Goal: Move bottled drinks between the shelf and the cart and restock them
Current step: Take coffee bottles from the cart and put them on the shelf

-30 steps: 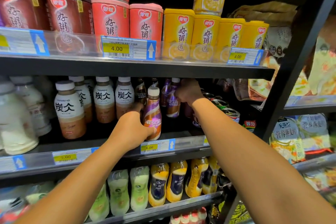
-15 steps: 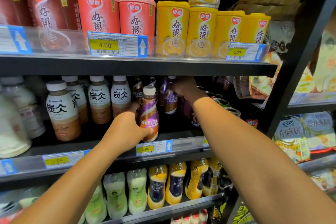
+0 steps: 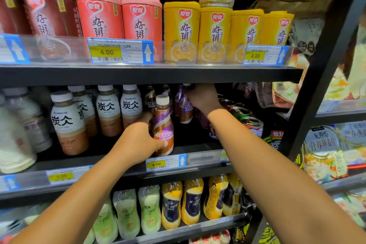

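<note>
Head view: left hand (image 3: 136, 142) is wrapping its grip round the front Nescafe bottle (image 3: 164, 128) above the 6.00 price tag (image 3: 165, 162), right hand (image 3: 203, 98) is pinching a rear bottle (image 3: 185, 108) behind it, likely fronting stock; next, sliding both forward upright.

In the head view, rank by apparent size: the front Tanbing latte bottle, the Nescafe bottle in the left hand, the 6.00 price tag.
1. Tanbing latte bottle
2. Nescafe bottle, slimmer, similar height; partly behind the left hand
3. 6.00 price tag
</note>
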`<state>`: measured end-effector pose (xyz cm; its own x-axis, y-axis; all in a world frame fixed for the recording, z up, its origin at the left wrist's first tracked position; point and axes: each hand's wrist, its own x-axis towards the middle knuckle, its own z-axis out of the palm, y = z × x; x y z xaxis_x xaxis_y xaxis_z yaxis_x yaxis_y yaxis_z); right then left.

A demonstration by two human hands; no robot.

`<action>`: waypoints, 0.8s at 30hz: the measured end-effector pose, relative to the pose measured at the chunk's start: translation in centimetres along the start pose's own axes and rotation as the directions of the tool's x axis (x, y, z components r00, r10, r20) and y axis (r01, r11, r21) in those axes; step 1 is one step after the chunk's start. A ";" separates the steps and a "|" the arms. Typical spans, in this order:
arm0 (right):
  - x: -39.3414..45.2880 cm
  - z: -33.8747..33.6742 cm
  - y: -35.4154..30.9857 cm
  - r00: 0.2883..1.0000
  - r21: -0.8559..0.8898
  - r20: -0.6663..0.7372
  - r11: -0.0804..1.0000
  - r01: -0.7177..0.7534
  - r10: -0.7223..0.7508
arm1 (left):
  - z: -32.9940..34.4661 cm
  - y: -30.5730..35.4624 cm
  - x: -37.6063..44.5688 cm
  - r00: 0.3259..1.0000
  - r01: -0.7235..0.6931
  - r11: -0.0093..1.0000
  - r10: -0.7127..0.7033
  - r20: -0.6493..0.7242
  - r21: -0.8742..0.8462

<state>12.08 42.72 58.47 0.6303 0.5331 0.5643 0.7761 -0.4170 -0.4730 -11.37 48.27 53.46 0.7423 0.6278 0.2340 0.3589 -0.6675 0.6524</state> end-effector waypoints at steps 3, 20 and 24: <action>-6.3 -2.4 0.0 1.000 0.157 -0.028 0.988 -0.007 0.011 | 0.4 0.7 0.8 0.999 0.009 0.999 -0.010 0.035 0.045; -23.3 -2.3 5.8 0.940 -0.198 0.108 0.920 0.338 -0.322 | 6.2 5.1 7.6 0.998 -0.026 1.000 0.027 -0.050 0.008; -23.3 -2.4 5.8 0.941 -0.161 0.104 0.928 0.336 -0.323 | 6.6 4.9 8.4 0.998 0.002 1.000 -0.002 -0.070 0.009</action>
<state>1.92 26.10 44.14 0.3405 0.7126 0.6135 0.9349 -0.3259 -0.1403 0.39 47.61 53.85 0.7001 0.6556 0.2829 0.3659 -0.6697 0.6463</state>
